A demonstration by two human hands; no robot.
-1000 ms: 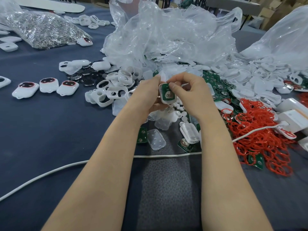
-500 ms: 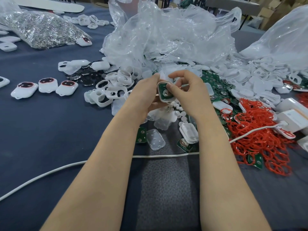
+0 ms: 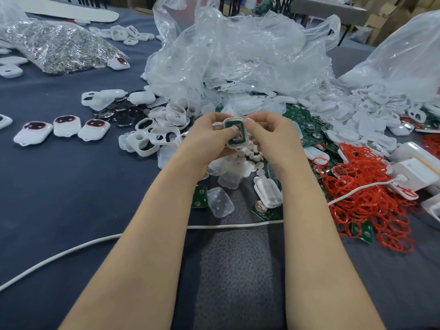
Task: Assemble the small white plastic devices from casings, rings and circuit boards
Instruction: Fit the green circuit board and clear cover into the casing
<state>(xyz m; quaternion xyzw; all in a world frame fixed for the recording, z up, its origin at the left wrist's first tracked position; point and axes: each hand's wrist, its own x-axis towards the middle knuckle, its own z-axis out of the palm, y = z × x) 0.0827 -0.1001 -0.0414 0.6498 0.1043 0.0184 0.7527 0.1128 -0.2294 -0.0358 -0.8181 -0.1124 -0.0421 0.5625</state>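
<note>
Casing between left hand, right hand

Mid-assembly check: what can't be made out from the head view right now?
1. Head view: casing sides and back, covered by the left hand and right hand.
2. Whether the circuit board sits fully in: too small.
3. Parts under the clear bags: buried.
4. White boxes: cut off by the right edge.

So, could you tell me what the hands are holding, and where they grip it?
One white casing with a green board in it; the left hand pinches its left edge, the right hand its right edge.
</note>
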